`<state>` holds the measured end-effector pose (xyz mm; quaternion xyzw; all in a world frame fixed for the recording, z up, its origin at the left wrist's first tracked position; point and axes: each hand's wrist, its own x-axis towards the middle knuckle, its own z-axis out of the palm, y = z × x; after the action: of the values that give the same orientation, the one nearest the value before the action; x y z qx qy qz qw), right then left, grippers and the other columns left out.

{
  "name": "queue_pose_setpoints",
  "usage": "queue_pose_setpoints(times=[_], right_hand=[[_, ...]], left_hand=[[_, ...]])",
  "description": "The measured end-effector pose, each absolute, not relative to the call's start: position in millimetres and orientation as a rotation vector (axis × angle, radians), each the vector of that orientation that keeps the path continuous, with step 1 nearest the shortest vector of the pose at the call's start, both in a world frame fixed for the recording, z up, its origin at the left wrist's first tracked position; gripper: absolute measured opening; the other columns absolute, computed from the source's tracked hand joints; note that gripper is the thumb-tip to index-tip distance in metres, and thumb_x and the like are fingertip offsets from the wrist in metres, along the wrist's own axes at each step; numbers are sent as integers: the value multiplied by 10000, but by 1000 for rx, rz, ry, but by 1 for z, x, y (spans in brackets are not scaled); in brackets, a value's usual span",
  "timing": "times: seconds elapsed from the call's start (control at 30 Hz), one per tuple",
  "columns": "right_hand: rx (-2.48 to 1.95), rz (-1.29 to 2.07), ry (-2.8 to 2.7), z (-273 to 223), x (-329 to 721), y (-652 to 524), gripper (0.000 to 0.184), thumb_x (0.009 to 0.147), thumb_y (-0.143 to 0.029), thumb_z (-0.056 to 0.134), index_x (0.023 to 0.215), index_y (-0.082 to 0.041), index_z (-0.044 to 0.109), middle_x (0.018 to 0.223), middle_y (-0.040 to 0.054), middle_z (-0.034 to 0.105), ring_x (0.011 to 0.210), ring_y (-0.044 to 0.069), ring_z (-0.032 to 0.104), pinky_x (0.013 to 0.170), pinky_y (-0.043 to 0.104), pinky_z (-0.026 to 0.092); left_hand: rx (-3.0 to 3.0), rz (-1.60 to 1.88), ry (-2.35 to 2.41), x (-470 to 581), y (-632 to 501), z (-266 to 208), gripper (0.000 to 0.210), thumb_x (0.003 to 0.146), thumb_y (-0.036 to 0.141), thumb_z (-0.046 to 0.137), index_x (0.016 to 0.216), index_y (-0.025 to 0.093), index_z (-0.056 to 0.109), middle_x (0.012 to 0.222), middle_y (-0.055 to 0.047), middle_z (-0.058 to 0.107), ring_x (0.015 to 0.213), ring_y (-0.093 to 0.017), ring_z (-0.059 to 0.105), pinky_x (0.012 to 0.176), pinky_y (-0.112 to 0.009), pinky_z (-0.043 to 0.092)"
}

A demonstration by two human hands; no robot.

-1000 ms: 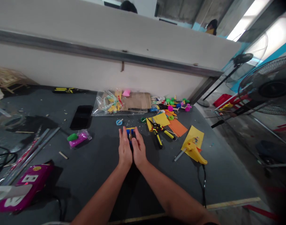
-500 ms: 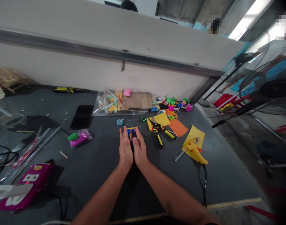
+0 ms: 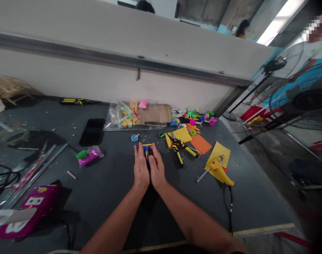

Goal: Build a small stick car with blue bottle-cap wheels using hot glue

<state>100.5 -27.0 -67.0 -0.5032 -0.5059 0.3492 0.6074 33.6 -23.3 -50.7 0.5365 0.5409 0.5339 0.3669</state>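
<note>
The left hand [image 3: 141, 172] and right hand [image 3: 158, 171] jointly grasp a small blue-and-yellow piece [image 3: 147, 147] between them, over the dark-grey flat worktop [image 3: 103, 190]. Its parts appear joined; remaining work cannot be determined.

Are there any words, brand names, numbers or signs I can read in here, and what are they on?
No text can be read for sure.
Round yellow sticker on the purple box: too small and blurred to read.
Pale mark in the middle of the big fan: too blurred to read.
Red marks by the long gray strips: too blurred to tell if they are letters.
</note>
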Motion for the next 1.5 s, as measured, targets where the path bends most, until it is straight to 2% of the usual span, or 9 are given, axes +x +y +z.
queue_pose_setpoints(times=[1.5], right_hand=[[-1220, 790, -1155, -69, 101, -27, 470, 903, -364, 461, 1357, -241, 448, 1358, 75, 502, 1234, 204, 466, 1068, 428, 341]], left_hand=[[1395, 1381, 1393, 33, -23, -58, 495, 961, 395, 222, 1426, 255, 316, 1527, -12, 262, 1425, -164, 90, 1164, -350, 103]])
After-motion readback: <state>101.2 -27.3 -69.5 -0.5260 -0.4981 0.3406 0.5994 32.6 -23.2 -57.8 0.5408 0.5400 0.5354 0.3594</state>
